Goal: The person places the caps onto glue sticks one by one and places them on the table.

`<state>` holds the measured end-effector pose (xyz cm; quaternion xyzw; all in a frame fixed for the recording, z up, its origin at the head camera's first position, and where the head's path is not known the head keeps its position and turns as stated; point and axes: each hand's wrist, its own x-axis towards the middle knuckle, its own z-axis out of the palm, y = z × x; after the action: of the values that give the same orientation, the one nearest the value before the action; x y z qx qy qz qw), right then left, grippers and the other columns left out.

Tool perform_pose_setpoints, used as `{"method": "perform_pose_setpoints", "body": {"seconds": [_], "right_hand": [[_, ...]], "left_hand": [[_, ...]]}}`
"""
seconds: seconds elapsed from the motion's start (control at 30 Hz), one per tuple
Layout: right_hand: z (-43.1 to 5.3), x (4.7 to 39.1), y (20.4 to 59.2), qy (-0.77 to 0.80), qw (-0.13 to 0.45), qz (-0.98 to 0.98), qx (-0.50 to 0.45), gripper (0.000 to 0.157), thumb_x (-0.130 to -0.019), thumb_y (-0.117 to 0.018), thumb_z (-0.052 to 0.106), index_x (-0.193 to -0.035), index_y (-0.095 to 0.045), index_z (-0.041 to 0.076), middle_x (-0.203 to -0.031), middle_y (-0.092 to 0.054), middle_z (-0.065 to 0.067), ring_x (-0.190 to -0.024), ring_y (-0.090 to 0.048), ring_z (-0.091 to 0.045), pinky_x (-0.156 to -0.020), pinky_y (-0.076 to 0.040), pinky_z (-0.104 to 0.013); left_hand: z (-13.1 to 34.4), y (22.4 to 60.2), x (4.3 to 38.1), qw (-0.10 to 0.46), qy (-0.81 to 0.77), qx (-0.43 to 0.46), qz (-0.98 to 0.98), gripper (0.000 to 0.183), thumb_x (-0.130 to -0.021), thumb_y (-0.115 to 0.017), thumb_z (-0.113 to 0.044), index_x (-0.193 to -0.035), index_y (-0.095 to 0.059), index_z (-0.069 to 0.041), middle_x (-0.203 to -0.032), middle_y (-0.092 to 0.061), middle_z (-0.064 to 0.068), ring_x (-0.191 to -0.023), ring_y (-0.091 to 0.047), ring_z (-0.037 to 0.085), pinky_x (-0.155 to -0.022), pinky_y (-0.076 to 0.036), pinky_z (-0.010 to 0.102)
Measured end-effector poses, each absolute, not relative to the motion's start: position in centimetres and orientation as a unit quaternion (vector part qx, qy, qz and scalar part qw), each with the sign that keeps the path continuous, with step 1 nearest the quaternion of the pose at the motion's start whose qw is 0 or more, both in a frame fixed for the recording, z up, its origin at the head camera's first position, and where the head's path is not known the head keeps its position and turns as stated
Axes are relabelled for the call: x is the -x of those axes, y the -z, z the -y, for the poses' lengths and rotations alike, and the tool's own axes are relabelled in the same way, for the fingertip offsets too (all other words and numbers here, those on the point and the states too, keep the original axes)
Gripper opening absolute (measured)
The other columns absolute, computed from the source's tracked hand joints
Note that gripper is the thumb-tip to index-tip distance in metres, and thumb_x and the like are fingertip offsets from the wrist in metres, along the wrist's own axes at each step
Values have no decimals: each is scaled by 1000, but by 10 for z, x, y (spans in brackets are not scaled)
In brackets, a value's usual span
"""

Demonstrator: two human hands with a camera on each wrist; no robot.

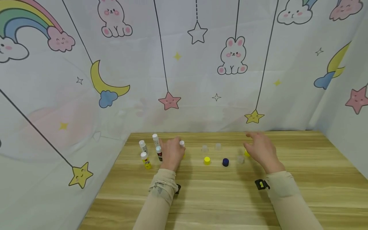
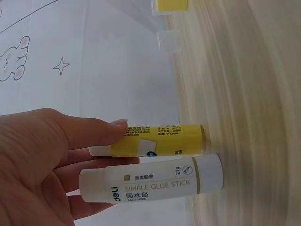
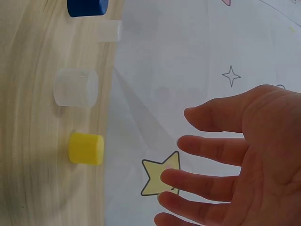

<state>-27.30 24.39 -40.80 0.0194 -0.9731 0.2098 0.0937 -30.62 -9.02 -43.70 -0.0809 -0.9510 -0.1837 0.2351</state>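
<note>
My left hand pinches a yellow glue stick with a pale top, thumb on the near side and fingers behind it. The glue stick stands upright, its base close to the table. Right beside it, a white glue stick overlaps my fingers in the left wrist view. Over the right part of the table, my right hand hovers with fingers spread and relaxed, nothing in them. A yellow cap and a clear cap sit nearest to it; the hand partly hides the yellow one in the head view.
Left of my left hand stand a yellow glue stick, a dark glue stick and white ones. Between the hands lie another yellow cap, a dark blue cap and clear caps. A patterned curtain hangs behind the table.
</note>
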Motion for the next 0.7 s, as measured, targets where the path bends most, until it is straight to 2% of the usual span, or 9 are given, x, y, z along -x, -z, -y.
{"method": "perform_pose_setpoints", "body": {"seconds": [0.07, 0.17, 0.23, 0.3, 0.4, 0.47, 0.53, 0.63, 0.7], "right_hand": [[-245, 274, 410, -209, 91, 973, -20, 46, -99, -59, 26, -139, -58, 3, -139, -51, -30, -118, -52, -49, -71, -52, -53], [-248, 276, 414, -212, 85, 973, -17, 44, -98, -60, 23, -137, -59, 3, -137, -53, -30, -95, -59, -42, -57, -49, -43], [-249, 278, 416, -214, 80, 974, -15, 43, -97, -61, 21, -136, -60, 3, -135, -56, -29, -80, -56, -34, -48, -41, -36], [-250, 281, 418, -215, 77, 973, -16, 41, -97, -61, 20, -134, -61, 3, -133, -57, -28, -76, -54, -32, -46, -39, -34], [-251, 283, 424, -223, 65, 973, -17, 40, -96, -61, 19, -132, -62, 2, -134, -58, -27, -99, -59, -41, -57, -48, -42], [-251, 283, 429, -233, 50, 971, -15, 40, -96, -60, 18, -133, -62, 2, -136, -57, -26, -117, -54, -46, -71, -51, -49], [-250, 282, 434, -236, 42, 971, -15, 40, -96, -61, 18, -132, -63, 2, -136, -57, -26, -123, -51, -49, -79, -50, -55], [-249, 282, 439, -234, 41, 971, -16, 40, -95, -63, 18, -131, -64, 2, -134, -58, -25, -121, -53, -49, -81, -50, -57], [-250, 282, 442, -227, 46, 973, -20, 40, -94, -65, 18, -129, -65, 1, -133, -60, -25, -119, -54, -49, -82, -50, -58]], "left_hand": [[90, 436, 306, 243, 184, 83, 949, 16, -80, -86, -13, -90, -74, -10, -75, -73, 7, -74, -71, 29, -108, -19, 74], [88, 434, 305, 251, 193, 82, 945, 17, -81, -84, -10, -94, -73, -8, -75, -73, 8, -74, -71, 29, -108, -20, 73], [88, 433, 305, 258, 202, 81, 941, 18, -83, -81, -9, -97, -71, -8, -73, -72, 8, -72, -71, 29, -109, -22, 72], [89, 429, 304, 262, 210, 80, 938, 18, -85, -78, -7, -99, -67, -7, -68, -69, 7, -67, -69, 28, -108, -25, 70], [90, 424, 301, 265, 221, 83, 935, 20, -85, -75, -6, -99, -62, -8, -62, -65, 4, -59, -65, 25, -107, -28, 68], [90, 422, 298, 263, 224, 85, 935, 22, -85, -76, -5, -99, -59, -9, -61, -64, 4, -54, -62, 22, -107, -30, 67], [90, 420, 296, 259, 238, 89, 932, 25, -84, -77, -4, -99, -57, -9, -66, -67, 5, -52, -59, 20, -101, -40, 62], [86, 417, 293, 250, 273, 94, 924, 28, -84, -77, -3, -102, -56, -9, -77, -70, 7, -52, -55, 16, -76, -54, 44], [83, 414, 292, 238, 305, 96, 917, 30, -84, -77, -2, -103, -55, -9, -83, -70, 7, -54, -54, 15, -57, -50, 34]]}}
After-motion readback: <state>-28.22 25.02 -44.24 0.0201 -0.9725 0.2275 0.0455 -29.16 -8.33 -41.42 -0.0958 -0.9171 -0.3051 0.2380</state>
